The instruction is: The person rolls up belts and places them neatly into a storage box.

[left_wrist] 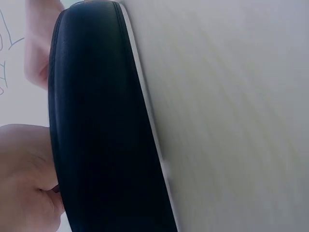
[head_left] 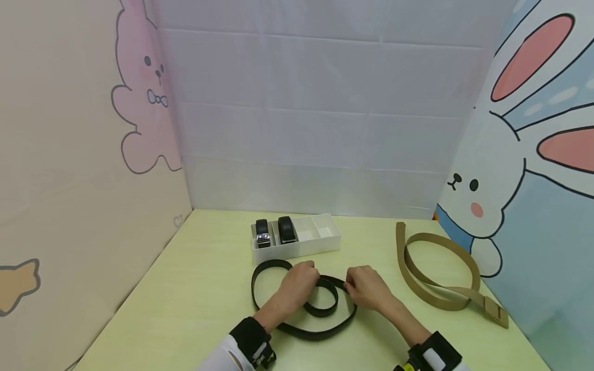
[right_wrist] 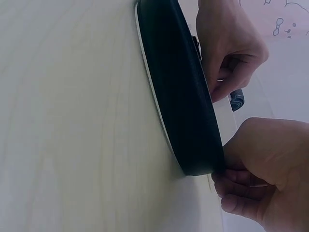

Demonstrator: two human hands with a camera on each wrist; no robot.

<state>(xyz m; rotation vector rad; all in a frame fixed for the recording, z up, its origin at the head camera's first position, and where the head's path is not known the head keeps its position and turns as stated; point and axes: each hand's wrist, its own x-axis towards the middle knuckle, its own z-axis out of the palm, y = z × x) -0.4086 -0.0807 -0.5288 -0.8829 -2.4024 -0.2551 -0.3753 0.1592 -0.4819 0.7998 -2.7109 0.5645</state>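
Observation:
A black belt [head_left: 320, 336] stands on its edge on the table in loose loops, with a smaller coil inside a larger one. My left hand [head_left: 297, 283] pinches the belt by the inner coil, its fingertips partly hidden. At the right side of the loop my right hand [head_left: 368, 289] grips the strap between thumb and curled fingers. In the right wrist view the belt [right_wrist: 178, 87] bends sharply at the right hand [right_wrist: 270, 174], and the left hand [right_wrist: 234, 46] is beyond it. The near strap [left_wrist: 101, 121] fills much of the left wrist view.
Behind the hands sits a white compartment box [head_left: 297, 251]. Its left compartments hold a rolled black belt with a silver buckle [head_left: 262, 234] and another rolled black belt [head_left: 286, 230]. A tan webbing belt [head_left: 496, 311] lies loosely looped at the right. Printed sheets wall the table.

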